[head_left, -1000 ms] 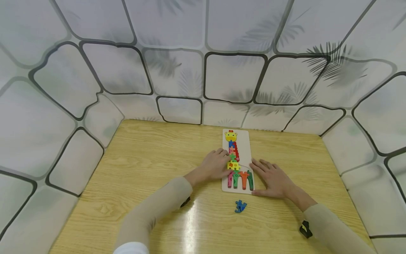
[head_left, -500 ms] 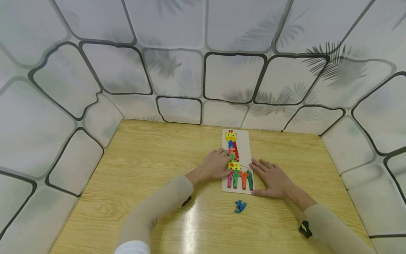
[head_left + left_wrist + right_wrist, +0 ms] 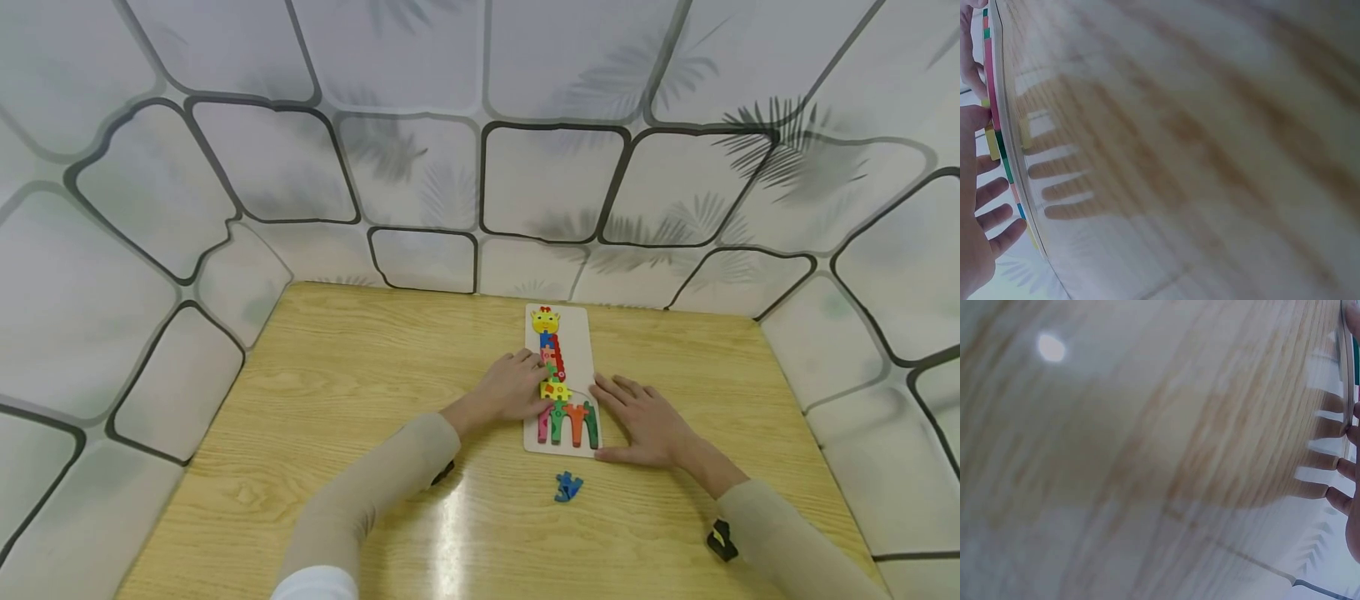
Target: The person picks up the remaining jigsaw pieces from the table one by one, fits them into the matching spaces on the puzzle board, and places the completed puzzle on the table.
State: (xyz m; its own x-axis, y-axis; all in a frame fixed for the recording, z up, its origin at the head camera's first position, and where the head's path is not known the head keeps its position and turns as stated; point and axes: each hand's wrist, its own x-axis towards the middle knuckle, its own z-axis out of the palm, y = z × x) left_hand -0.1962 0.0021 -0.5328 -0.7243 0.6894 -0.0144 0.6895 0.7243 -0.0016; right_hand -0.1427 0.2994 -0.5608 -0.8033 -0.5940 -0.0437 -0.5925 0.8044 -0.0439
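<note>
A white giraffe puzzle board (image 3: 573, 346) lies on the table. My left hand (image 3: 510, 388) is over its left edge and pinches a yellow puzzle piece (image 3: 555, 391) with orange marks between thumb and fingers, seen edge-on in the left wrist view (image 3: 991, 140). That piece overlaps the giraffe's body area, just above the pink, green, orange and dark green leg pieces (image 3: 577, 427). My right hand (image 3: 647, 423) rests along the board's right edge with fingers spread and thumb near the lower right corner. The yellow head (image 3: 545, 322) and colourful neck pieces sit in the upper board, partly behind my left fingers.
Blue puzzle piece or pieces (image 3: 567, 487) lie on the wooden table (image 3: 360, 350) just in front of the board. White patterned walls (image 3: 420, 260) enclose the table at the back and both sides.
The yellow piece has shifted very slightly to the right and up with my left fingers. My right hand stays put at the board's edge.
</note>
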